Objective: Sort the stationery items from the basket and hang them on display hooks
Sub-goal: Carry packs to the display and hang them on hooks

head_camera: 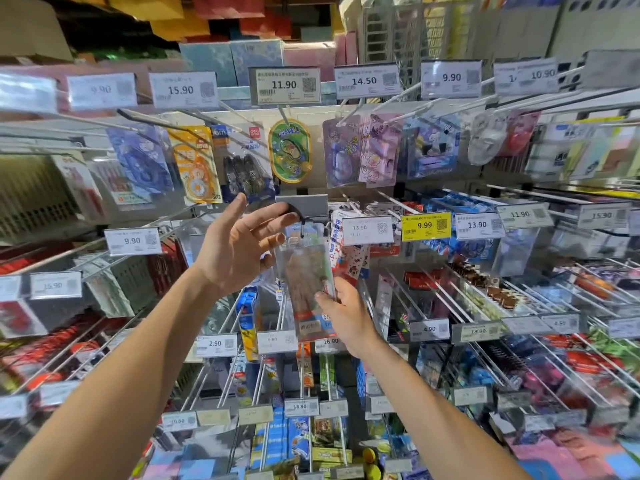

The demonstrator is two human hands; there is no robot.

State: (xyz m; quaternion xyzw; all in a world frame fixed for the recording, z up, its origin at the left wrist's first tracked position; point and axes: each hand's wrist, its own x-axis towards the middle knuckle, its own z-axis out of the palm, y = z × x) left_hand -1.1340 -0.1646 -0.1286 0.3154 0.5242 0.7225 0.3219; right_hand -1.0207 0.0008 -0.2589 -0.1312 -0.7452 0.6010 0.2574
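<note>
A clear blister pack of stationery (306,282) hangs upright at the middle of the display wall, its top hole at the tip of a hook (304,223) beneath a blank grey tag holder (304,204). My right hand (346,317) pinches the pack's lower right edge between thumb and fingers. My left hand (239,247) is raised just left of the pack, its fingers spread and straight, the fingertips near the hook and the pack's top. The basket is out of sight.
Rows of metal hooks with price tags cover the wall. Correction-tape packs (195,164) and a green oval pack (290,150) hang above. A yellow 9.99 tag (426,225) sticks out to the right. Long bare hook rods (519,299) project at the lower right.
</note>
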